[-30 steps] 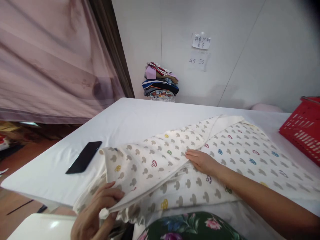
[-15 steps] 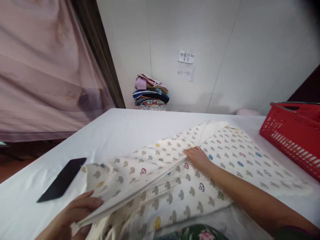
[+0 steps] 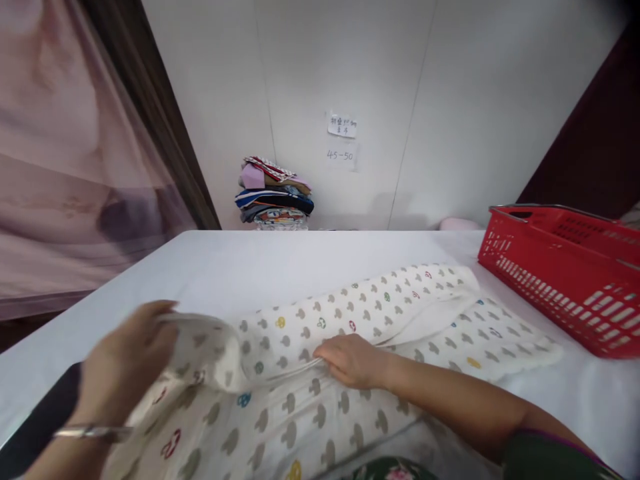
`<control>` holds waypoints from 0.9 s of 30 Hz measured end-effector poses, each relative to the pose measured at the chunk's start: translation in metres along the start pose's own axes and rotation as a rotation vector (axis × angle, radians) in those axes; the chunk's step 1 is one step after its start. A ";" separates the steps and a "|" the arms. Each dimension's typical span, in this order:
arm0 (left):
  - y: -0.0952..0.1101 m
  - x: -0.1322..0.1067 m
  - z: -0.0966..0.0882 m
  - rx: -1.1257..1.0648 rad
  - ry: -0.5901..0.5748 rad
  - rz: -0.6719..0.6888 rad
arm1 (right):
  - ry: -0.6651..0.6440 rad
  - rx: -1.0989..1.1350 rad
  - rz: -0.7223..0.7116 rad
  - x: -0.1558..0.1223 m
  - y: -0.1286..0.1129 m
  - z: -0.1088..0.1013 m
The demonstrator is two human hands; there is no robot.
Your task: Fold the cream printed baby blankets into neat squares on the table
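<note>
A white cloth printed with beige mushrooms and a few coloured ones lies spread and partly folded across the table. My left hand, smeared by motion, grips the cloth's left edge and holds it lifted, so that it curls over. With fingers pinched, my right hand has hold of the fold's edge near the middle. Between the two hands the edge runs fairly taut. Toward the far right, the folded part shows its plain white side. The cloth's near end is cut off by the frame.
A red plastic basket stands at the table's right. Behind the far edge, a stack of folded clothes rests against the wall with paper notes. A flat black device lies partly behind my left forearm. A pink curtain hangs at left.
My left hand has risen and moved forward with the cloth's edge. My right hand now pinches the fold closer to me, and the fold lies differently. The view has swung right.
</note>
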State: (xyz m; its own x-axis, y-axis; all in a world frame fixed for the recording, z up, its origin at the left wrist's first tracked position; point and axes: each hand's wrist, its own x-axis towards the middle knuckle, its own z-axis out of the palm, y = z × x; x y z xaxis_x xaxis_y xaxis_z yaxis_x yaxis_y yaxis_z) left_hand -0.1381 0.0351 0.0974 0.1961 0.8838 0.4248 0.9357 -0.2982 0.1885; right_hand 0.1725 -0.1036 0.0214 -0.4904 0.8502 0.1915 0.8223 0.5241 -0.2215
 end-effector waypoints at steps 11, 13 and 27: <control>0.138 -0.070 0.065 -0.228 -0.449 0.689 | 0.071 0.063 0.135 -0.002 0.004 0.009; 0.140 -0.069 0.067 -0.199 -0.464 0.668 | 0.096 0.057 0.149 -0.003 0.002 0.010; 0.119 -0.075 0.082 -0.274 -0.476 0.795 | 0.110 0.096 0.288 -0.111 0.074 -0.025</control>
State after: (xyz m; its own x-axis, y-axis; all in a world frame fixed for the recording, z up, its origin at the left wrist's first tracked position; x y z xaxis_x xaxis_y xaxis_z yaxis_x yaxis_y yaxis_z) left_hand -0.0177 -0.0369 0.0150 0.8976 0.4225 0.1259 0.3887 -0.8931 0.2265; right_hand 0.2953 -0.1602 0.0079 -0.2032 0.9565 0.2094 0.8890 0.2699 -0.3699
